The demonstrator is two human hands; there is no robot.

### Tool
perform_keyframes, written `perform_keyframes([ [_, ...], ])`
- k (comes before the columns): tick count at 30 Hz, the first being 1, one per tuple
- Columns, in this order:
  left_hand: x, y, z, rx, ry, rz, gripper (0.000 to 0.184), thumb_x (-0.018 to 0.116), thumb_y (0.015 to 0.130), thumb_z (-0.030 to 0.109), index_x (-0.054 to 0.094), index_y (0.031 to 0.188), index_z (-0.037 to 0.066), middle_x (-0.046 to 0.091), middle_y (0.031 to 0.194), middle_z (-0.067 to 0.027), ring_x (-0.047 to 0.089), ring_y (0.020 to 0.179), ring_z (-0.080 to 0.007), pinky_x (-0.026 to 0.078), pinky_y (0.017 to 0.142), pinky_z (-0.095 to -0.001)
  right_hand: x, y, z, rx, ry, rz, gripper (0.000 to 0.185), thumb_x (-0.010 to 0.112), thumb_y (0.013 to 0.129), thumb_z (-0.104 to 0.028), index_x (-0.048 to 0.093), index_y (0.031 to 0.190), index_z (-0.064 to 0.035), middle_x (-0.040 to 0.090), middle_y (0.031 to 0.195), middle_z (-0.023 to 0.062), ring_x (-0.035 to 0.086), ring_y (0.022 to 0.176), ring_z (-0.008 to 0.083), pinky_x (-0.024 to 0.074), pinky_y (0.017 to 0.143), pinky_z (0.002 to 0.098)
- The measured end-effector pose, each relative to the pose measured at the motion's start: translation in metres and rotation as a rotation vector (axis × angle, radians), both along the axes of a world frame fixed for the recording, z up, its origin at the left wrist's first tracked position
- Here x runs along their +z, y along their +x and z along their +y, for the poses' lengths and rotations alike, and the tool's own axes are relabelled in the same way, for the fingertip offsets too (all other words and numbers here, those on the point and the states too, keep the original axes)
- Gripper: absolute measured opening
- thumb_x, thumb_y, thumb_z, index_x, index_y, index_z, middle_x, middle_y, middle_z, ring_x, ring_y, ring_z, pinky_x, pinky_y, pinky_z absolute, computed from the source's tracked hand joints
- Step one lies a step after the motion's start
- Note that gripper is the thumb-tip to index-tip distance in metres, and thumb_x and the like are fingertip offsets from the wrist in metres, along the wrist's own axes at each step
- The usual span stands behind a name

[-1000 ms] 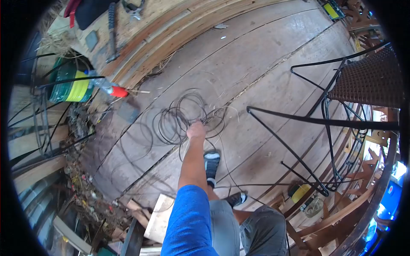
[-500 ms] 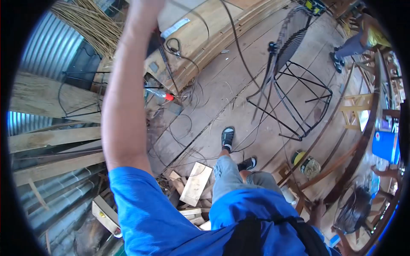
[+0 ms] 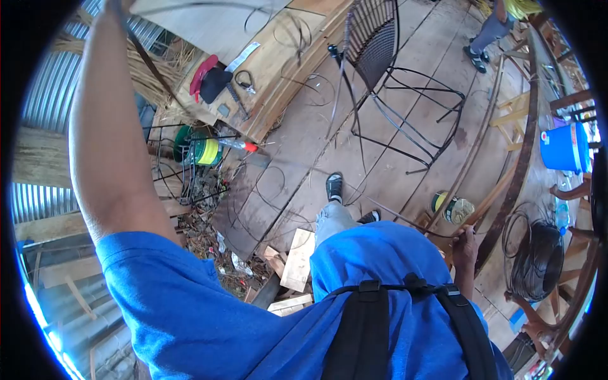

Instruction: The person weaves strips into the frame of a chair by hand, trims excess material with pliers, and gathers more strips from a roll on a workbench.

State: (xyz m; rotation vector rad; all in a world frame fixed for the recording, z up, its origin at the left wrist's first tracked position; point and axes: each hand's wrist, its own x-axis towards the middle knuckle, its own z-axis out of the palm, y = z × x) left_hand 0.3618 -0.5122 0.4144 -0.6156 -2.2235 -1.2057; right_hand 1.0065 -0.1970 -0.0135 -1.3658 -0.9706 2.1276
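My left arm reaches up to the top left, and my left hand (image 3: 119, 5) is mostly cut off by the view's edge, its fingers hidden. A dark weaving strand (image 3: 147, 60) trails down beside that arm. At the lower right my right hand (image 3: 465, 247) is closed round a thin dark strand (image 3: 405, 218), which runs off to the left across my front. Ahead stands a chair (image 3: 373, 44) with a black metal frame and a partly woven dark back; loose strands hang from its side. Neither hand touches the chair.
A wooden platform (image 3: 278, 76) carries a red and black cap (image 3: 206, 77). Below it is a green tub (image 3: 199, 149). Wood offcuts (image 3: 297, 259) lie by my feet. To the right are a blue bucket (image 3: 563, 149), a dark coil (image 3: 538, 263) and other people.
My left arm has swung further left and upward. The view has turned, showing the cap, the green tub and my right hand with its strand more plainly.
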Motion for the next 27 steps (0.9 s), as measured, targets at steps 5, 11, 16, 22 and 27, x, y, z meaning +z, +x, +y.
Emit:
perform_keyframes([
  [5, -0.167, -0.062, -0.052, 0.109, -1.539, -0.153, 0.051, 0.078, 0.061, 0.031, 0.065, 0.098, -0.002, 0.065, 0.101, -0.0191, 0.063, 0.092, -0.0321, 0.051, 0.079, -0.0397, 0.028, -0.031, -0.017, 0.081, -0.067, 0.201, 0.019, 0.049, 0.096, -0.027, 0.054, 0.099, -0.0084, 0.059, 0.085, 0.0037, 0.058, 0.075, 0.0148, 0.0483, 0.065, 0.0283],
  [11, -0.313, 0.179, 0.066, -1.011, -1.255, -0.285, 0.027, 0.049, 0.091, 0.026, 0.064, 0.106, 0.010, 0.059, 0.119, -0.0123, 0.057, 0.104, -0.0313, 0.045, 0.089, -0.0401, 0.039, -0.057, -0.032, 0.091, -0.021, 0.284, 0.024, 0.047, 0.096, -0.027, 0.055, 0.102, -0.0054, 0.062, 0.092, 0.0083, 0.062, 0.076, 0.0197, 0.0500, 0.063, 0.0319],
  [16, -0.325, 0.378, 0.181, -1.173, -0.522, -0.601, 0.062, 0.064, 0.082, 0.044, 0.050, 0.127, 0.002, 0.055, 0.123, -0.0210, 0.054, 0.113, -0.0326, 0.042, 0.096, -0.0392, 0.057, -0.070, -0.031, 0.063, 0.004, 0.436, 0.022, 0.050, 0.095, -0.021, 0.058, 0.102, -0.0015, 0.062, 0.091, 0.0109, 0.062, 0.079, 0.0210, 0.0504, 0.066, 0.0322],
  [22, -0.304, 0.395, 0.202, -1.227, -0.687, -0.908, 0.039, 0.060, 0.087, 0.037, 0.061, 0.104, 0.002, 0.062, 0.092, -0.0186, 0.061, 0.086, -0.0310, 0.048, 0.075, -0.0359, 0.077, -0.059, -0.018, -0.095, -0.050, 0.529, 0.017, 0.052, 0.094, -0.023, 0.056, 0.103, -0.0087, 0.060, 0.096, 0.0062, 0.059, 0.089, 0.0196, 0.0472, 0.070, 0.0325],
  [27, -0.277, 0.354, 0.165, -0.924, -0.823, -0.168, 0.014, 0.062, 0.078, 0.020, 0.064, 0.078, 0.006, 0.064, 0.079, -0.0149, 0.062, 0.076, -0.0333, 0.049, 0.065, -0.0424, 0.083, -0.023, 0.042, -0.358, -0.027, 0.681, 0.012, 0.056, 0.090, -0.021, 0.053, 0.101, -0.0160, 0.059, 0.097, 0.0014, 0.058, 0.094, 0.0174, 0.0460, 0.074, 0.0327],
])
